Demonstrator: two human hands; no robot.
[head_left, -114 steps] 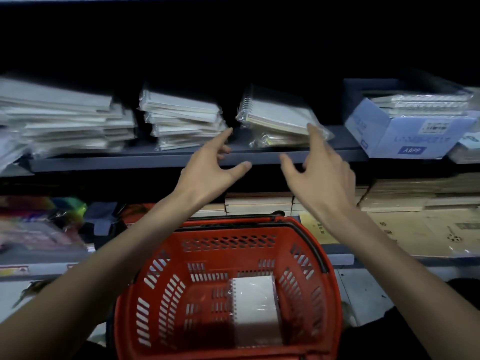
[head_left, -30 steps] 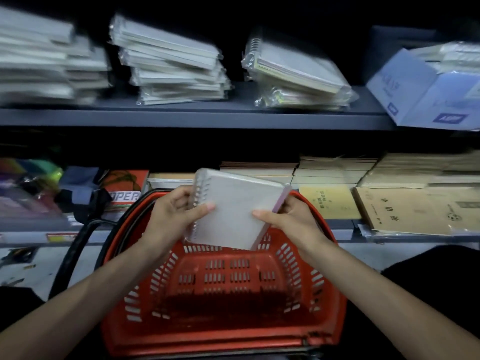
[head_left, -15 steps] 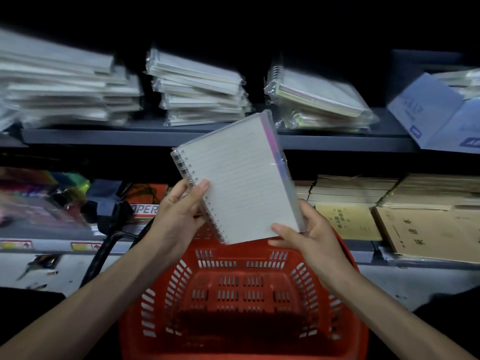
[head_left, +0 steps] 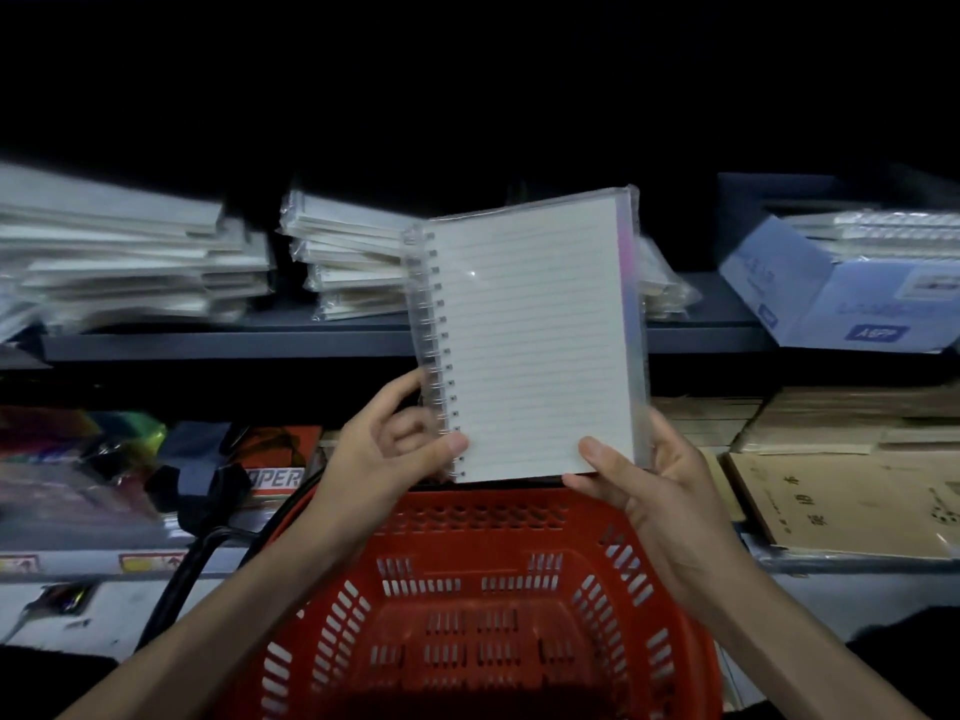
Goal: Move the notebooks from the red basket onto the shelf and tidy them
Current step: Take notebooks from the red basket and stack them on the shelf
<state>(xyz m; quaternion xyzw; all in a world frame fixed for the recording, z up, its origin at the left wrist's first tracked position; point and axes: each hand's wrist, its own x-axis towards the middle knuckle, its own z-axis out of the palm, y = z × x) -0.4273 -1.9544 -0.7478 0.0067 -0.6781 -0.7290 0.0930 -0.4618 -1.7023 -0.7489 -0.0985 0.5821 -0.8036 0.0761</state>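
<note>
White notebook [head_left: 530,335] held up hides most of the shelf stack [head_left: 662,288] behind

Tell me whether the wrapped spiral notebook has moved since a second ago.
Yes. The white spiral-bound notebook rose from the red plastic basket rim to overlap the grey shelf edge.

You get one view, worn on your head, facing forward and slightly down, close to your left hand [head_left: 374,459] and right hand [head_left: 660,501]. The notebook [head_left: 535,340] sits at centre, the red basket [head_left: 519,537] at 6 o'clock, the shelf [head_left: 260,348] runs 9 to 3; toward 12 it is dark, probably the shelf's recess.
</note>
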